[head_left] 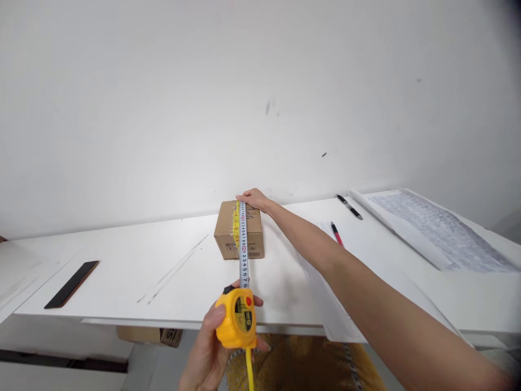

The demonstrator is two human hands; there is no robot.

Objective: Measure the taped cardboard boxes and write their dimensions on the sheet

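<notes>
My left hand (205, 345) is wrapped round a yellow tape measure (228, 328) in front of the table edge. Its metal blade (244, 263) runs out, away from me, over the top of a small cardboard box (224, 225). At the box's far edge, my right hand (255, 199) pinches the blade's end against the box; the tip itself is hidden by the fingers. Yellow printed packing tape (236, 222) lies along the box top beside the blade, and dark handwriting shows to its right. A yellow strap hangs from the tape measure.
The white table (122, 271) stands against a wall. A dark flat bar (72, 284) lies at left. On the right are a black pen (349, 207), a red-and-black pen (337, 234), white paper (391, 282) and a printed sheet (439, 231). Another carton (140, 334) sits below the table.
</notes>
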